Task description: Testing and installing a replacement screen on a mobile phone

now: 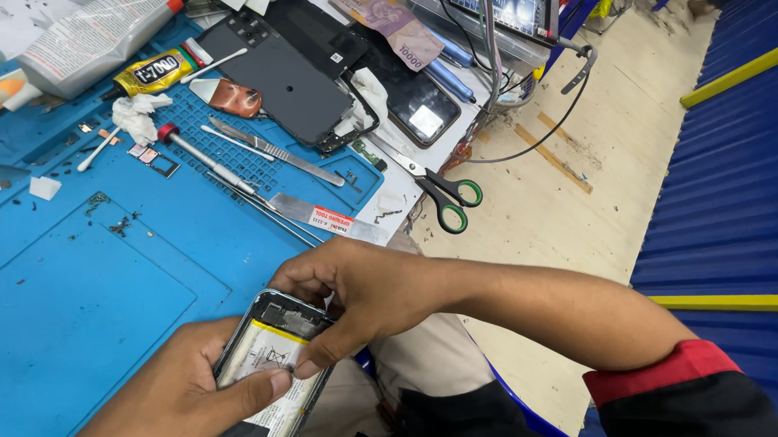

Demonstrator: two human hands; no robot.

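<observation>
An opened smartphone (269, 356) with its back off shows a white battery with a yellow edge. It rests at the near edge of the blue work mat (81, 281). My left hand (176, 402) cups the phone from below, thumb lying on the battery. My right hand (366, 288) reaches across from the right, its fingers curled over the phone's top end and its thumb pressing on the battery beside my left thumb.
On the mat lie a red-capped screwdriver (199, 156), tweezers (270, 149), a flat metal opening tool (324, 219), a glue tube (155, 71), tissue (135, 115) and small parts. Farther back are a black phone cover (285, 71), another phone (419, 105), green-handled scissors (444, 195), a banknote (391, 24).
</observation>
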